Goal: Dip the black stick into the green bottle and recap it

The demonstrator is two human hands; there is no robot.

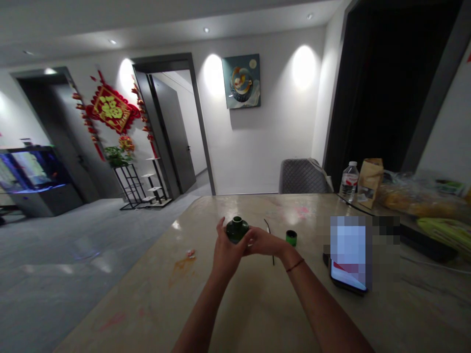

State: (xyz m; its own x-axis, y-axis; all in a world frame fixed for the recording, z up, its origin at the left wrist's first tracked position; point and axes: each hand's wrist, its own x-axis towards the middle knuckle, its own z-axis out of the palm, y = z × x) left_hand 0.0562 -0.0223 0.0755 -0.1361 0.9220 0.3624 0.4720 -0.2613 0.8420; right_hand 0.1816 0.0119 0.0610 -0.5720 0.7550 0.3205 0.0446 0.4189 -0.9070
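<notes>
Vase (236, 230) between left hand (226, 252) and right hand (264, 241)

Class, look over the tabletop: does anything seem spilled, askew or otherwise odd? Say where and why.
Yes: left of the left hand, an orange-brown patch marks the beige tabletop, a small pinkish-white scrap at its far edge. It looks like a spill, though it might be surface patterning.

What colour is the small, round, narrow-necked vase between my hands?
The small, round vase is dark green; the head view shows it best.
</notes>
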